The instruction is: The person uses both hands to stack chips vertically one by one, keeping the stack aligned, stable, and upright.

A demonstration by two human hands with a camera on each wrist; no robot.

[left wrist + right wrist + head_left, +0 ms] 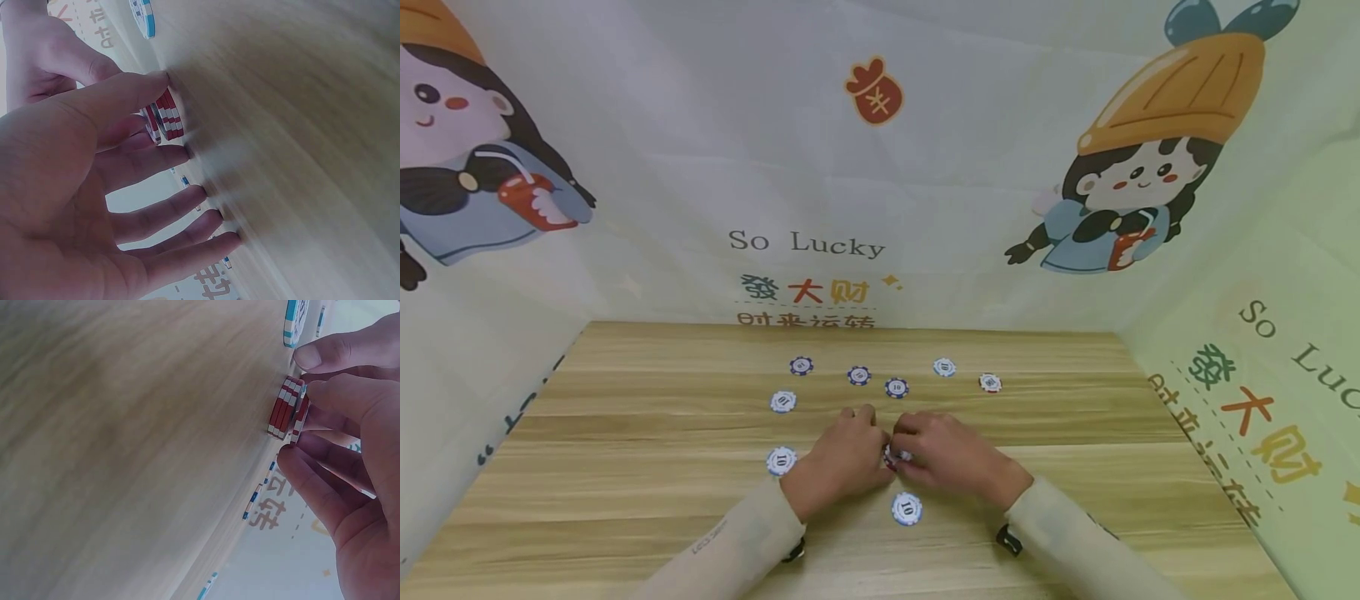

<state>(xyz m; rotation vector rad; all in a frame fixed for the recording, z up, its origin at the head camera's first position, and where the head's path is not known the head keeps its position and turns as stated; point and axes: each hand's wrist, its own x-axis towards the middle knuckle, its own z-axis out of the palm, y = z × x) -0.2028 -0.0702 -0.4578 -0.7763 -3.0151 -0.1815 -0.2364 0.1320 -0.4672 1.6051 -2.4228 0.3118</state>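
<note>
A short stack of red-and-white poker chips (172, 119) stands on the table between my hands. My left hand (846, 454) keeps its thumb and index finger at opposite sides of this stack, the other fingertips down on the wood. Between thumb and fingertips my right hand (951, 454) pinches a single red-and-white poker chip (300, 419). That chip is slightly tilted just over the stack. In the head view, fingers mostly cover both. A light-blue chip marked 10 (907, 508) lies nearer the body, and another light-blue chip (782, 461) lies left of my left hand.
Beyond the hands lie dark-blue chips (859, 375), light-blue chips (944, 367) and a red chip (990, 382) at the right. The wooden table (625, 467) meets printed cloth walls (970, 208) at its back and sides.
</note>
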